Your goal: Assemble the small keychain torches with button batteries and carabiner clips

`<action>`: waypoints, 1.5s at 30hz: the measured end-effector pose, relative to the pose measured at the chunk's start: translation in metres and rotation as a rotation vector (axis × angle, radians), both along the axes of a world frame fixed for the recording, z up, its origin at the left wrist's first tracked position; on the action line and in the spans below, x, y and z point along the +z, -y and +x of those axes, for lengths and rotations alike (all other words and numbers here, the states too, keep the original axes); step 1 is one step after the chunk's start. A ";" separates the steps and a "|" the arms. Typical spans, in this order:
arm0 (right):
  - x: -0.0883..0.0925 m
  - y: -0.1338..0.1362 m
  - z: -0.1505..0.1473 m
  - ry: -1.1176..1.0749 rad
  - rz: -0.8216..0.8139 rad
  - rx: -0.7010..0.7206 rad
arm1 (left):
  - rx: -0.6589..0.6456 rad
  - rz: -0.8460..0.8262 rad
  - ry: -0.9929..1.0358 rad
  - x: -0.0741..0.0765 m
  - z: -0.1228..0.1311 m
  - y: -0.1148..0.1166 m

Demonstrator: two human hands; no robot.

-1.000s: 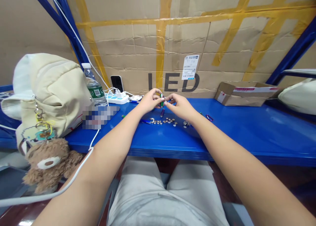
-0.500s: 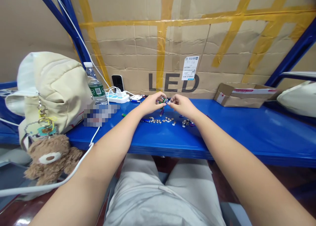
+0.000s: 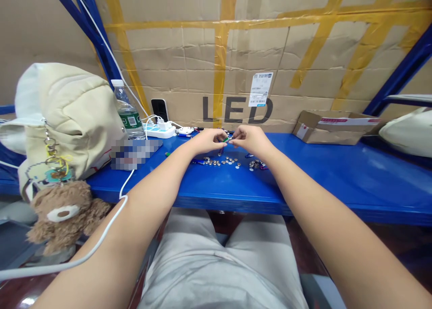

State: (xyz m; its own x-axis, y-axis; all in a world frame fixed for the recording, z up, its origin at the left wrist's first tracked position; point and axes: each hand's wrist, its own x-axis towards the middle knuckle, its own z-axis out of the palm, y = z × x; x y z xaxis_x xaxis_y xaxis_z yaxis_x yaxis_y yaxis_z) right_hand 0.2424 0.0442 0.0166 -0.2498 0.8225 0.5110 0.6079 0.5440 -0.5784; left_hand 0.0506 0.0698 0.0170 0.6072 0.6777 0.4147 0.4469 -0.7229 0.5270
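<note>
My left hand is closed in a pinch on a small green tube, which looks like a mini flashlight body. Facing it, my right hand pinches at the tube's other end, where something small and silvery shows; its exact shape is too small to make out. The fingertips of both hands almost meet above the blue table. Just nearer to me lie several button cells, loosely scattered. A heap of small silvery parts sits below my right wrist. One blue tube lies by my left wrist.
A cream backpack with a brown plush bear stands at left, beside a water bottle. Behind are a white power strip and a phone. A white cable crosses my left forearm. An open cardboard box stands right.
The green tube has tipped from nearly upright to a flatter slant between my fingers. My right hand has shifted slightly, its fingers curling closer to my left. The view has moved a little.
</note>
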 end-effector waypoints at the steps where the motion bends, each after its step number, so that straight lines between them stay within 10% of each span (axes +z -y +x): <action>1: 0.000 0.000 0.000 0.012 0.009 0.004 | -0.002 -0.004 -0.006 0.000 0.000 0.001; 10: 0.003 -0.003 0.001 0.242 0.165 -0.075 | 0.016 0.001 -0.036 0.000 -0.002 0.000; 25: -0.001 0.002 0.003 0.026 -0.118 0.126 | -0.023 0.104 -0.091 0.001 -0.004 -0.005; 36: 0.016 0.018 0.004 -0.665 -0.954 0.318 | -0.027 0.755 -0.135 0.010 0.005 0.005; 40: 0.016 0.019 0.000 -0.628 -0.810 0.341 | -0.005 0.721 -0.052 0.010 0.007 0.008; 45: 0.005 0.013 -0.009 -0.266 -0.168 0.073 | -0.039 0.495 0.062 0.005 0.010 0.004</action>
State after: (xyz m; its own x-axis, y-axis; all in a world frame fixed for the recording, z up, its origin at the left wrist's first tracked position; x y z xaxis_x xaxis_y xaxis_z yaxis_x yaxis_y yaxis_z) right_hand 0.2337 0.0310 0.0216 -0.1873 0.8857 0.4247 0.3861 0.4640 -0.7973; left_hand 0.0609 0.0660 0.0224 0.5919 0.3674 0.7174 0.3931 -0.9086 0.1410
